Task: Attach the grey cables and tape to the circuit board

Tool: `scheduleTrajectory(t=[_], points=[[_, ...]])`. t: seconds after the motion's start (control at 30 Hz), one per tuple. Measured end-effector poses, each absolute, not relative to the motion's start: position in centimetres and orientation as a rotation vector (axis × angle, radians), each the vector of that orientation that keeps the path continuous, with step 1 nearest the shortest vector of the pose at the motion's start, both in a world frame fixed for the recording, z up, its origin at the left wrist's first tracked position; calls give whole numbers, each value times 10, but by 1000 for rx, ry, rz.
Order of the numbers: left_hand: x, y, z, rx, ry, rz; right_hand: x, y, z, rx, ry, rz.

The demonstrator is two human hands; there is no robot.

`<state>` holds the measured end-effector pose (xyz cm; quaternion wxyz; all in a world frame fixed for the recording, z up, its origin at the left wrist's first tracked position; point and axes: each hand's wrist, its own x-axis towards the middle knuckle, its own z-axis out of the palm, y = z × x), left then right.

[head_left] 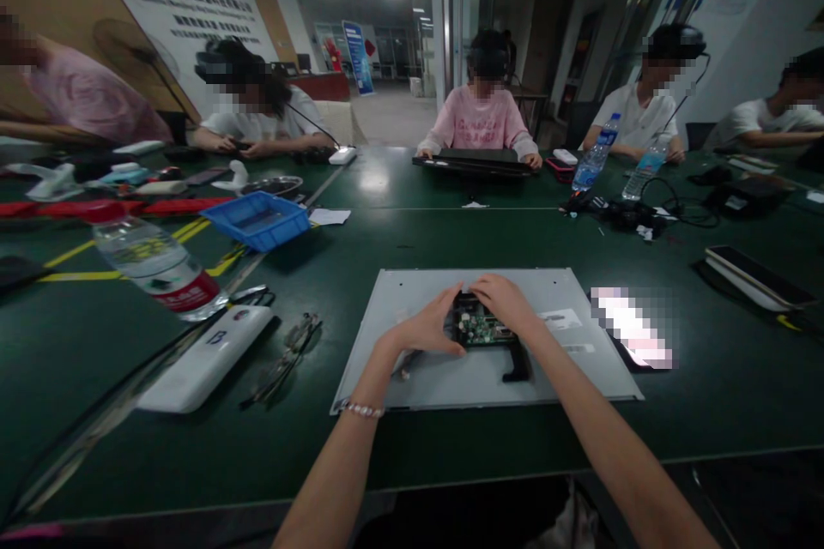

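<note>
A green circuit board [484, 328] in a black frame rests on a grey metal panel [444, 382] lying flat on the table. My left hand [434, 326] wraps round the board's left side, thumb at its lower edge and fingers at the top. From the upper right, my right hand [508, 304] holds the board's top edge, its fingertips pointing left. A black bracket arm [517, 363] extends from the board's lower right. Thin wires lie on the panel beside my left wrist. White labels [561, 319] are stuck on the panel's right part.
Left of the panel are glasses [283, 364], a white power bank [212, 352], a water bottle [160, 266] and a blue tray [257, 219]. A lit phone [631, 330] lies by the panel's right edge. Several people sit opposite; one holds a black panel [480, 163].
</note>
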<state>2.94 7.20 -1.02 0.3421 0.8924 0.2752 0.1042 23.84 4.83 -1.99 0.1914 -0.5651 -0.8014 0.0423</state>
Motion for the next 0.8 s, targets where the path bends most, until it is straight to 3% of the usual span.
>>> scheduleTrajectory(t=[0.47, 0.63, 0.8], points=[[30, 69, -3, 2345, 712, 270, 245, 39, 0, -1588, -2212, 154], [32, 57, 19, 2424, 789, 316, 287, -8, 11, -1658, -2093, 118], [54, 6, 28, 2642, 911, 396, 341, -67, -19, -1704, -1963, 277]])
